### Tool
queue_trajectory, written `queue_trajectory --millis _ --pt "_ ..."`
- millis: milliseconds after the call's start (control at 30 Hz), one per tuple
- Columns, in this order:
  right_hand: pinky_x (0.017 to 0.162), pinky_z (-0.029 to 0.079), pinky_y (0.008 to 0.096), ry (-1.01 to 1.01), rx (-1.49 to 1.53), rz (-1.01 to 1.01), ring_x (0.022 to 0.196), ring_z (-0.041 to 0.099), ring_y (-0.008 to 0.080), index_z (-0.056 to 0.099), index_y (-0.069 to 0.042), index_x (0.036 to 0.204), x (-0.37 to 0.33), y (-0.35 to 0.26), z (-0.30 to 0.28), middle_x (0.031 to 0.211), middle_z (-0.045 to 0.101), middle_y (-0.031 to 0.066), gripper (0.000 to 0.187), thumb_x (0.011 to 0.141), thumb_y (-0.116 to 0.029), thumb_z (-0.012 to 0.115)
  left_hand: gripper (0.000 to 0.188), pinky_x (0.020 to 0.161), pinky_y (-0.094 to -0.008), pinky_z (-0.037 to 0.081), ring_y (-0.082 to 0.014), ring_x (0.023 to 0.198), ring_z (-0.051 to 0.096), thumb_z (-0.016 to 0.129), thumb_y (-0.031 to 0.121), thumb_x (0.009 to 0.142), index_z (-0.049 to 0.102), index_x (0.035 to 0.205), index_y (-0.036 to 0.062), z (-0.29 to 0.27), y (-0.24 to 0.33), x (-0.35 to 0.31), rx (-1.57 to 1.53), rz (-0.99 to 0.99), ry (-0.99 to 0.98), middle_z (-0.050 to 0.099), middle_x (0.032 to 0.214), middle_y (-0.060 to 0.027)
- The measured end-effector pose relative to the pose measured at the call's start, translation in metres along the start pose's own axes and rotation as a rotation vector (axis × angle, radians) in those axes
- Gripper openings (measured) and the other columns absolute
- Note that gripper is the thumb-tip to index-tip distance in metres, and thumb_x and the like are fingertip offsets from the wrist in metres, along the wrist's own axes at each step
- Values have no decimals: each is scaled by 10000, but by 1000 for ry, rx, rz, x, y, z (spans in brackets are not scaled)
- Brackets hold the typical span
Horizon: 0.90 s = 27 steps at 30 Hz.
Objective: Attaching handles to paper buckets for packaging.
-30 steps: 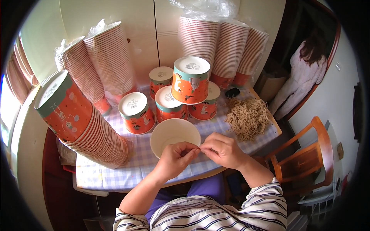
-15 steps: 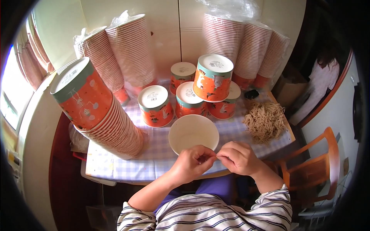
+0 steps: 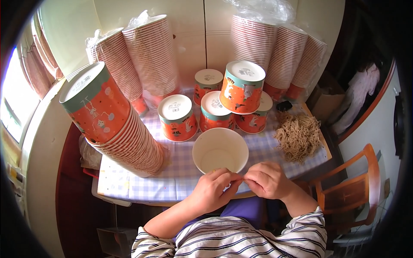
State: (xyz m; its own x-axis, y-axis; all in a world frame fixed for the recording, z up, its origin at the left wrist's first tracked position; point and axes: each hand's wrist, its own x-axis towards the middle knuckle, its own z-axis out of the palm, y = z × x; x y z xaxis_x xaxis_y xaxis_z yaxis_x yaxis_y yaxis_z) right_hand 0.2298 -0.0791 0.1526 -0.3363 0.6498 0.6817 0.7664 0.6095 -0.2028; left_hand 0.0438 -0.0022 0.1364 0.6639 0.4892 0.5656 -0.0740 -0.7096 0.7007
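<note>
My left hand (image 3: 216, 187) and my right hand (image 3: 267, 180) meet fingertip to fingertip at the table's near edge. Both are closed in a pinch, and whatever they may hold is too small to make out. Just beyond them an empty paper bucket (image 3: 220, 146) stands upright, its pale inside facing up. Behind it are several orange paper buckets turned bottom up, among them one at the left (image 3: 177, 118). Another upturned bucket (image 3: 242, 88) rests on top of that group. On the right lies a tangled heap of tan cord (image 3: 297, 137).
A tall, leaning stack of nested buckets (image 3: 122, 144) occupies the table's left side. Plastic-wrapped stacks (image 3: 151, 56) line the back left, with more wrapped stacks (image 3: 254, 43) at the back right. A checked cloth (image 3: 180, 176) covers the table. To the right stands a wooden chair (image 3: 348, 189).
The whole view has shifted slightly, so the scene sits a little further right. My hands stay pinched together, with the left tilted a little differently. The buckets and cord have not moved.
</note>
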Motion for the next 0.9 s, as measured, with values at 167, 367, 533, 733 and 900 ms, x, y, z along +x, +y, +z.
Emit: queue_trajectory --millis 167,367,533,733,900 --pt "548 497 306 -2 41 8 634 607 202 607 -66 858 -1 -5 3 800 587 40 207 691 -52 729 121 556 -319 485 -226 644 600 661 4 776 620 889 17 -6 1 -4 7 -10 -36 582 742 -85" --pt "566 509 306 -12 11 -3 651 611 196 617 -72 845 0 -7 5 812 588 33 206 674 -70 734 144 555 -290 496 -199 647 612 657 -28 764 613 897 3 -10 0 -7 -18 -21 -68 589 760 -84" --pt "579 510 311 -6 19 0 657 612 202 618 -71 845 5 -9 6 826 594 32 197 680 -74 725 164 553 -294 493 -200 651 614 672 -30 745 615 893 9 -13 -2 -9 26 36 -46 593 763 -80" --pt "581 505 322 3 72 26 659 613 213 616 -68 845 5 -6 12 813 599 43 192 681 -61 716 185 579 -316 498 -225 669 615 695 -14 714 621 875 42 -17 -5 -8 133 121 -33 603 774 -63" --pt "576 505 326 -4 196 88 655 615 239 612 -53 864 4 -7 14 813 603 67 201 689 -23 706 215 617 -346 494 -245 709 598 714 54 717 603 900 39 -21 -7 -6 233 244 -24 588 804 -63"
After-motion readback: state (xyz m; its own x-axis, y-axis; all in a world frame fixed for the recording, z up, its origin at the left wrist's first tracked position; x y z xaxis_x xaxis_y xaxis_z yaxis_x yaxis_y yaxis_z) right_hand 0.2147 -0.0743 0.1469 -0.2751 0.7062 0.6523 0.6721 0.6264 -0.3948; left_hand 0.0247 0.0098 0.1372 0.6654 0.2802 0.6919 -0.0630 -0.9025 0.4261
